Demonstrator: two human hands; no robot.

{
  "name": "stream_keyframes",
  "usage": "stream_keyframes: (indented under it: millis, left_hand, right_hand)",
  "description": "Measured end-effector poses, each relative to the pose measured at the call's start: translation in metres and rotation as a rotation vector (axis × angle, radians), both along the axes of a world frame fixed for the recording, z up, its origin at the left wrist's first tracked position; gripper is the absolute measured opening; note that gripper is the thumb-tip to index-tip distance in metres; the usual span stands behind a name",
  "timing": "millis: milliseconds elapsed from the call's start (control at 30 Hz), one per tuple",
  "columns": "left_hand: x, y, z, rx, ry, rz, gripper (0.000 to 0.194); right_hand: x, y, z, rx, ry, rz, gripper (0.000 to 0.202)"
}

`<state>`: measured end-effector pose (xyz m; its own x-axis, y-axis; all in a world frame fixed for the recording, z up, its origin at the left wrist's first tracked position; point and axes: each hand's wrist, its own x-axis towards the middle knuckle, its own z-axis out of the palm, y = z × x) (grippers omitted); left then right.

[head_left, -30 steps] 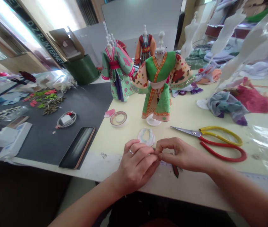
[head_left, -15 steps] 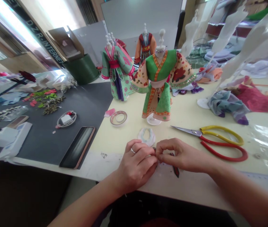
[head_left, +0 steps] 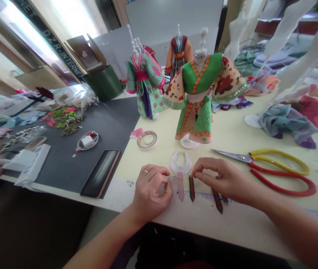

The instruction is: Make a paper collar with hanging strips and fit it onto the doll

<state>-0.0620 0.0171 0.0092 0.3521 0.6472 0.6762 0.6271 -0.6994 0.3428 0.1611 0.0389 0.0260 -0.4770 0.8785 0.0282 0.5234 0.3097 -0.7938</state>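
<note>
My right grip [head_left: 223, 180] pinches a red strip [head_left: 192, 191] at the worktop [head_left: 136, 162]; I cannot tell whether my left grip [head_left: 152, 191] holds anything. The strip looks light and limp, best held by its end.

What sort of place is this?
It looks like a small sewing or craft workshop, perhaps for doll clothes. A green patterned dress hangs on a miniature dummy, large scissors lie open on the table, and crumpled cloth sits nearby.

The dark-edged strip [head_left: 192, 188] is red, the pale strip [head_left: 180, 187] pink, the scissors' handles [head_left: 281, 171] yellow and red.
</note>
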Motion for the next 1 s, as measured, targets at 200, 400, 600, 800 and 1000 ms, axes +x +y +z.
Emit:
stream_keyframes:
  millis: [200, 400, 600, 800, 1000]
  left_hand:
    - [0.009, -0.005, 0.006, -0.237, -0.138, 0.080, 0.018]
    - [0.023, -0.013, 0.005, -0.310, -0.189, 0.063, 0.014]
    - [0.028, -0.013, 0.007, -0.429, -0.251, 0.050, 0.009]
    - [0.021, -0.014, 0.008, -0.627, -0.261, 0.014, 0.032]
    - [0.021, -0.011, 0.002, -0.532, -0.227, -0.060, 0.014]
  right_hand:
    - [-0.013, -0.004, -0.009, 0.513, -0.004, 0.064, 0.011]
    - [-0.025, -0.011, -0.011, 0.630, -0.035, 0.130, 0.012]
    - [-0.021, -0.009, -0.014, 0.619, 0.036, 0.113, 0.014]
    - [-0.019, -0.009, -0.015, 0.543, 0.085, 0.111, 0.013]
    - [-0.020, -0.009, -0.017, 0.568, 0.080, 0.138, 0.014]
